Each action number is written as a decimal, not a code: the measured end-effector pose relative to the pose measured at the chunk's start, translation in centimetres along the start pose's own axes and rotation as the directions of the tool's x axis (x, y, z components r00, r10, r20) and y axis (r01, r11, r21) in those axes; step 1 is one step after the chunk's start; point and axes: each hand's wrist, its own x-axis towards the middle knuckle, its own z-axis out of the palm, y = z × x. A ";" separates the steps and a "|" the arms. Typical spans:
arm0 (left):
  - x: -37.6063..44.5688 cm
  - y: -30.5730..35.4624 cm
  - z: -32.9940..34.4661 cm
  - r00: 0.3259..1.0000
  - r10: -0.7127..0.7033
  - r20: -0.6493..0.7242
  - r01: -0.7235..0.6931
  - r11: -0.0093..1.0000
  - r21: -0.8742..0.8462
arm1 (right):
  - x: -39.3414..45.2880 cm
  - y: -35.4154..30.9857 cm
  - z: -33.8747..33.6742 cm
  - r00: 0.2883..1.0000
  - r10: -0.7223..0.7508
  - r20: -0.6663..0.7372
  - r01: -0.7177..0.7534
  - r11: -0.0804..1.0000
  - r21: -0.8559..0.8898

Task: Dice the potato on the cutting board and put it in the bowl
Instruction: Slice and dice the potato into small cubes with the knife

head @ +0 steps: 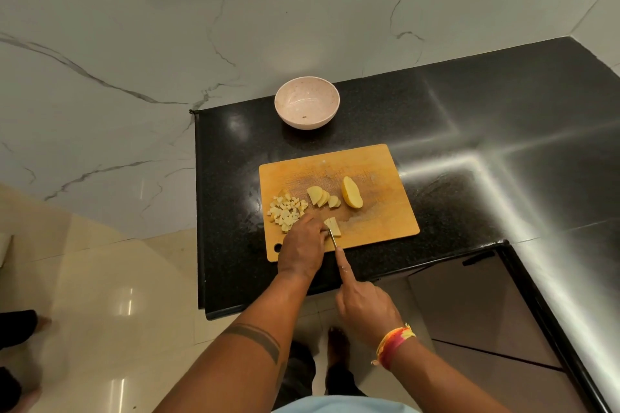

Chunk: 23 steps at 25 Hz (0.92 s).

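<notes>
A wooden cutting board (pixel 375 171) lies on the black counter. On it sit a potato half (pixel 352 193), a few slices (pixel 320 195) and a pile of diced cubes (pixel 287 211) at the left. My left hand (pixel 303 246) presses down on a stack of potato strips (pixel 333 226) near the board's front edge. My right hand (pixel 364 305) grips a knife (pixel 332 240), index finger stretched along the spine, the blade resting against the strips. A pale pink bowl (pixel 307 90) stands behind the board, with only a small speck inside.
The black granite counter (pixel 469 131) runs right and turns toward me in an L. Marble wall panels rise behind it. A cabinet door with a dark handle (pixel 478 258) sits below the counter at right. Another person's foot (pixel 42 322) shows at the far left on the floor.
</notes>
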 end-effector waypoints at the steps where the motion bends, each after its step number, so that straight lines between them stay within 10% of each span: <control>1: -0.1 0.1 0.0 1.000 -0.001 -0.001 0.001 1.000 -0.002 | -0.7 0.3 0.2 1.000 0.004 0.011 -0.004 1.000 0.001; 15: -0.6 2.2 0.8 0.993 -0.118 -0.005 0.118 0.993 -0.022 | 1.4 0.3 -2.0 0.983 0.109 -0.145 -0.085 0.983 0.163; 23: 0.5 1.6 0.2 0.994 0.038 0.106 -0.042 0.998 0.042 | 1.9 2.0 -2.1 0.990 0.106 -0.097 -0.087 0.979 0.182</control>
